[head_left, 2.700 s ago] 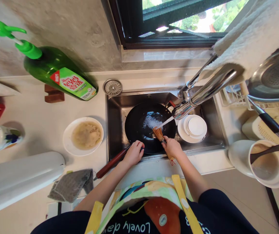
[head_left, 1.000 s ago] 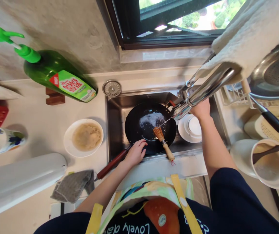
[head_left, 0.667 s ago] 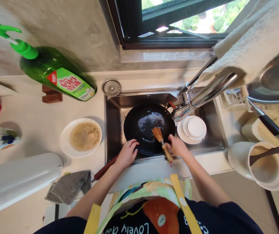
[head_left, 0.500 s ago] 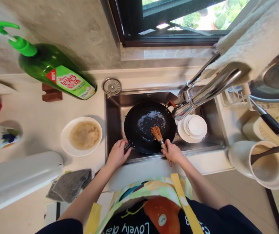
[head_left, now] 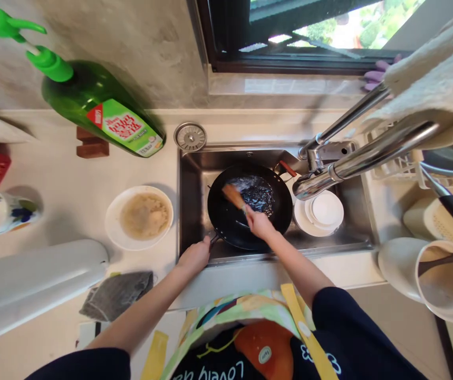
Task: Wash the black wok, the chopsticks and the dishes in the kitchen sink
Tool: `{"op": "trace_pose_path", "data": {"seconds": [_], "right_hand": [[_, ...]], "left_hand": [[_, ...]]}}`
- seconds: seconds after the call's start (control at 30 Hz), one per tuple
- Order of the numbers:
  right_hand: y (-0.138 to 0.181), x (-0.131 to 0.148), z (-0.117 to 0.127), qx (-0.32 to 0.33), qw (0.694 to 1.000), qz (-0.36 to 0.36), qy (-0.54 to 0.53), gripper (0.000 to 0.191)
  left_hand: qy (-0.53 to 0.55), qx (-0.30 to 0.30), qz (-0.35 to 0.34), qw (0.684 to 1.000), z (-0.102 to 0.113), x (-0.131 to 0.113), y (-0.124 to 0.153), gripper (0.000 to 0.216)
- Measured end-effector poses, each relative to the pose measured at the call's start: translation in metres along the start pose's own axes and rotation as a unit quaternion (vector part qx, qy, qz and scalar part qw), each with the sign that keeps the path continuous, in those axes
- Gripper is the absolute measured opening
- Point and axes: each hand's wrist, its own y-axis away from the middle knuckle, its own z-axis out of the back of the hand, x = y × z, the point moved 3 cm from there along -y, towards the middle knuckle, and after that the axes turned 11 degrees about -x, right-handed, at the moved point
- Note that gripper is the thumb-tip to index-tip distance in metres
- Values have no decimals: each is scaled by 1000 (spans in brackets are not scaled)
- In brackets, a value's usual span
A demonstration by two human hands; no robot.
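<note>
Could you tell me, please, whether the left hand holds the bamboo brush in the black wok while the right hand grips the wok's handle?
Swapped: the head view shows the right hand holding the bamboo brush in the black wok, and the left hand gripping the wok's handle.

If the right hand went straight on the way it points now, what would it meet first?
The right hand would likely meet the black wok's inner wall first, past the wooden brush it grips; depth is unclear.
</note>
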Motion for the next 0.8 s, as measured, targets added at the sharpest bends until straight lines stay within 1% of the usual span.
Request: {"op": "trace_pose_path", "data": {"seconds": [0.03, 0.07, 0.1, 0.13, 0.17, 0.2, 0.23, 0.27, 0.33, 0.4, 0.43, 0.47, 0.5, 0.53, 0.57, 0.6, 0.63, 0.67, 0.7, 0.73, 0.77, 0.8], "right_hand": [[6, 4, 2, 27, 999, 38, -15, 50], [15, 1, 6, 59, 996, 65, -19, 47], [25, -9, 11, 96, 992, 78, -11, 44], [33, -22, 17, 125, 990, 71, 12, 41], [37, -37, 23, 136, 989, 44, 47, 39], [36, -49, 29, 128, 988, 10, 86, 39], [30, -56, 32, 106, 987, -23, 122, 40], [21, -57, 33, 76, 985, -50, 147, 44], [-1, -39, 24, 23, 985, -66, 157, 52], [-12, -13, 11, 18, 992, -35, 122, 56], [-11, -3, 8, 28, 995, -1, 95, 56], [-4, 0, 7, 49, 996, 38, 68, 54], [5, -4, 10, 76, 993, 74, 47, 51], [15, -14, 15, 105, 989, 101, 35, 48], [23, -29, 22, 136, 985, 103, 41, 44], [27, -45, 30, 149, 984, 76, 64, 42], [27, -59, 37, 140, 985, 38, 97, 41], [21, -68, 41, 113, 985, 1, 131, 43], [14, -69, 42, 77, 984, -27, 157, 46], [5, -64, 38, 41, 984, -41, 169, 51], [-3, -53, 32, 12, 985, -39, 168, 56], [-8, -40, 24, 3, 989, -23, 149, 59]], "left_hand": [[-2, 0, 10, 1000, -1, 2, 1, 23], [-4, -1, 19, 1000, -1, 4, 2, 24], [-5, -1, 23, 1000, -1, 6, 2, 25], [-4, 1, 24, 1000, 0, 8, 3, 25], [-4, 3, 23, 1000, 1, 10, 3, 25], [-3, 5, 19, 1000, 2, 11, 4, 25], [-3, 8, 15, 1000, 4, 11, 4, 25], [-5, 12, 13, 1000, 5, 10, 4, 24], [-14, 17, 15, 1000, 8, 6, 3, 23], [-22, 17, 19, 999, 10, 2, 4, 23], [-24, 14, 20, 999, 11, 0, 4, 22], [-25, 12, 20, 999, 12, 0, 4, 22], [-23, 10, 20, 999, 13, 0, 4, 22], [-20, 10, 20, 1000, 13, 1, 4, 22], [-18, 12, 21, 1000, 14, 1, 4, 23], [-15, 16, 20, 1000, 16, 2, 4, 23], [-14, 18, 19, 1000, 17, 2, 4, 24], [-16, 20, 16, 1000, 18, 2, 4, 24], [-20, 20, 14, 1000, 19, 0, 4, 24], [-24, 17, 12, 1000, 21, -2, 4, 25], [-29, 13, 12, 999, 21, -4, 4, 25], [-33, 9, 12, 999, 22, -6, 5, 25]]}}
